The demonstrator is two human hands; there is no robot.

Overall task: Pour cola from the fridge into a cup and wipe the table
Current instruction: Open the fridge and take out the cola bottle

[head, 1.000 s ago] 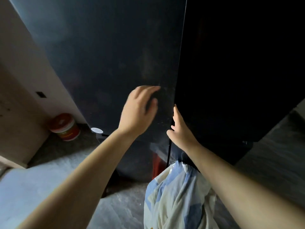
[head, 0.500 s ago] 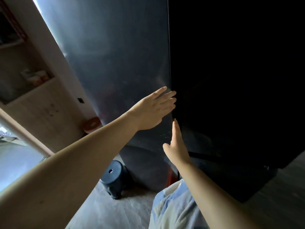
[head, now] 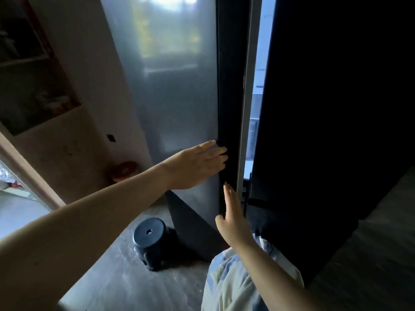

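A tall two-door fridge fills the view. Its left door (head: 175, 97) is grey and reflective, and its right door (head: 325, 108) is nearly black. A narrow gap (head: 258, 75) stands between them, showing the lit interior with pale shelves. No cola or cup is visible. My left hand (head: 197, 164) lies on the left door with its fingertips hooked over the door's dark inner edge. Just below it, my right hand (head: 233, 218) is held flat with straight fingers against that same edge, holding nothing.
A dark round stool (head: 149, 239) stands on the grey floor at the foot of the left door. A red-lidded tub (head: 124, 170) sits by the wall behind it. A wooden shelf unit (head: 29, 70) is on the left. My light clothing (head: 235, 283) shows at the bottom.
The fridge doors were flush together; now a lit gap has opened between them. My left hand's fingers have slid over the left door's edge, and the view has tilted upward.
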